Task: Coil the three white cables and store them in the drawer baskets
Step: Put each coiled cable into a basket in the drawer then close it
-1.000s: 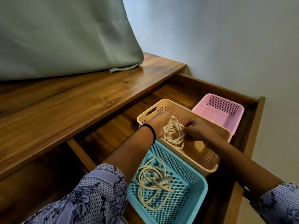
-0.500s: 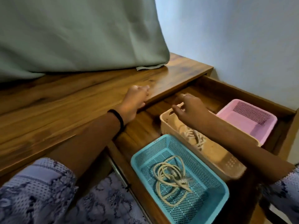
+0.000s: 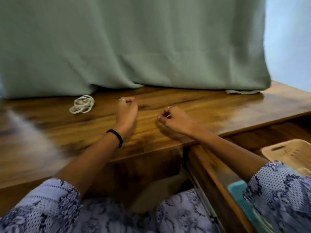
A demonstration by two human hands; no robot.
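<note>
**Last cable on the bench, both hands empty**

A coiled white cable lies on the wooden bench, just in front of the hem of a green curtain that hangs down onto the bench along its back. The left hand is right of the cable, apart from it, fingers curled into a loose fist, grasping nothing. The right hand is further right, fingers likewise curled and empty. Bare wood lies between the left hand and the cable. At lower right the open drawer shows the rim of a beige basket and a corner of a blue basket, partly hidden by the patterned right sleeve. A blur smears the left edge.
</note>
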